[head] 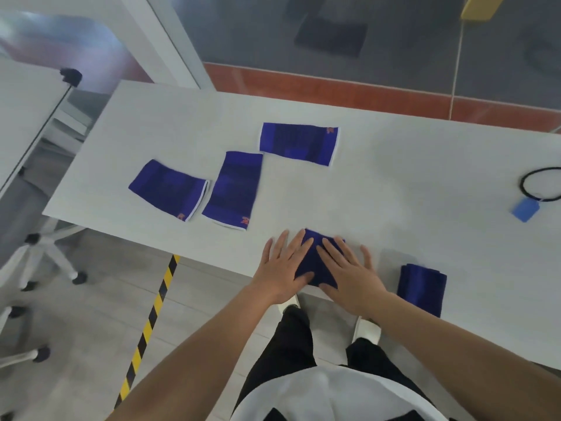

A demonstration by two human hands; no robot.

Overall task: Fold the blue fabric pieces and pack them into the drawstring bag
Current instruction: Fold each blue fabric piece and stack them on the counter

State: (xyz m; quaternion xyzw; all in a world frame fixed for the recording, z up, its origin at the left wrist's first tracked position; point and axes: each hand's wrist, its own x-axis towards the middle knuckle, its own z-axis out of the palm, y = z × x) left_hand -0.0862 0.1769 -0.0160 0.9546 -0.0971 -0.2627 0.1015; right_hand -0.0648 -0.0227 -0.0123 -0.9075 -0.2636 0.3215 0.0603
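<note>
The left hand [281, 268] and right hand [352, 275] press flat, fingers spread, on one piece [311, 262]; a folded piece [422, 287] lies near; three unfolded pieces [168, 189] [232, 189] [299, 144] wait; nothing looks bagged.

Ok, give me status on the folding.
Left hand and right hand flat, pressing the blue piece. One folded piece to its right, three flat pieces farther back. Nothing in the way.

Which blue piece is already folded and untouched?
The folded piece at the near edge, right of the right hand; three others lie flat, one is being pressed.
</note>
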